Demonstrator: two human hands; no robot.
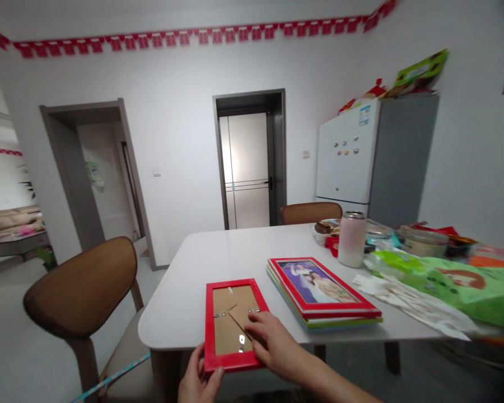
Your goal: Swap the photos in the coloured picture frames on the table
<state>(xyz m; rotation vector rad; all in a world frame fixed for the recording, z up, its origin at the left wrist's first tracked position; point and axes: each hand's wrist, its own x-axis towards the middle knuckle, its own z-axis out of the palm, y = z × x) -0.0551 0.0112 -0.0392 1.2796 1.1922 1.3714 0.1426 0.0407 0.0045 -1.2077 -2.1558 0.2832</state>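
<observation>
A red picture frame [210, 324] lies face down at the near edge of the white table, its brown backing board [227, 336] upward. Small metal clips and hangers sit around the board, and a dark slanting line crosses it. My left hand [199, 378] grips the frame's near left corner, thumb on top and fingers at the side. My right hand [275, 341] is closed over the frame's right side, fingers bent onto the backing near the right clip; exactly what the fingertips press is hidden. To the right lies a stack of frames, topped by a red-framed photo [315, 282] of people.
On the table's right stand a pink-and-white bottle [353, 240], white gloves [415, 302], a green package [466, 285] and a lidded tub [422, 240]. A brown chair [84, 285] is at the left, another chair [311, 212] behind the table. A fridge [348, 151] stands beyond.
</observation>
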